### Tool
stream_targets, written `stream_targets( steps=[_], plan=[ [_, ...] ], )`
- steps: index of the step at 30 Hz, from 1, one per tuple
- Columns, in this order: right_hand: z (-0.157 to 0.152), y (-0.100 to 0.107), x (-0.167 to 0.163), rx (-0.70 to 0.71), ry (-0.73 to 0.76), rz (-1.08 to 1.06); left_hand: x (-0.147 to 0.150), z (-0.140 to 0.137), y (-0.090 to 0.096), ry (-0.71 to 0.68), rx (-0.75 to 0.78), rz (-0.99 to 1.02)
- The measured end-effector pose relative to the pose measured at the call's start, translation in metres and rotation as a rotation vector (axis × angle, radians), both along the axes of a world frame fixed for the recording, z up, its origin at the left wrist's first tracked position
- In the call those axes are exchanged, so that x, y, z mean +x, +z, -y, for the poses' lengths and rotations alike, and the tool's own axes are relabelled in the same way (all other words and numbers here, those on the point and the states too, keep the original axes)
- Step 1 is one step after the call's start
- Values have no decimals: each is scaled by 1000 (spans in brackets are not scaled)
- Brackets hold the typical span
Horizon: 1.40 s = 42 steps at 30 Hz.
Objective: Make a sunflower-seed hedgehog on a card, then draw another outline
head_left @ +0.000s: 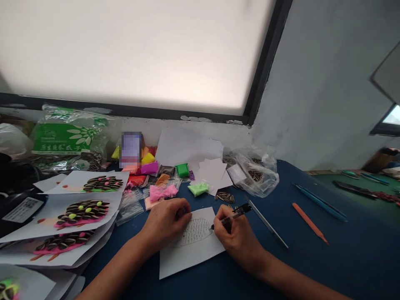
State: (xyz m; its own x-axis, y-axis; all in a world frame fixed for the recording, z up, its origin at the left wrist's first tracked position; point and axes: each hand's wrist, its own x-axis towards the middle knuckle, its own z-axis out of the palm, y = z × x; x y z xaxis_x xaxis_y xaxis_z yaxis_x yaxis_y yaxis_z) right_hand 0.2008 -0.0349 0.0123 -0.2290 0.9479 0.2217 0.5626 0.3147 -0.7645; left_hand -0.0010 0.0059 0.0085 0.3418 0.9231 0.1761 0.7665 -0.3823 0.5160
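A white sheet of paper [184, 262] lies on the blue table, with a rounded outline drawn on it and filled with several rows of short pen strokes. On its upper left part rests my left hand [168, 221], loosely bent, thumb and forefinger apart, pressing the sheet and gripping nothing. My right hand [234, 231] is closed around a black pen [236, 213], whose tip meets the paper at the right side of the drawn outline. A small heap of sunflower seeds [224, 196] lies just beyond the sheet.
Seed-covered hedgehog pictures [81, 212] are stacked at left. Behind are colourful clay packets [162, 192], blank white cards [212, 173], a clear bag of seeds [256, 175] and a green seed bag [62, 137]. Rightward lie a grey stick [267, 223], an orange tool [309, 221] and blue tools [321, 203].
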Motion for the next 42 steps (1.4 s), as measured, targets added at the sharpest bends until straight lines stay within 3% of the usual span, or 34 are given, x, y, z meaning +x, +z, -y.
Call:
stream_targets(
  steps=[25,42],
  plan=[
    [1,0,-1,-31,56,-16,1,0,1,-2,-10,-5],
    [3,1,-1,1,-4,5,0,1,1,-7,-3,-17]
  ],
)
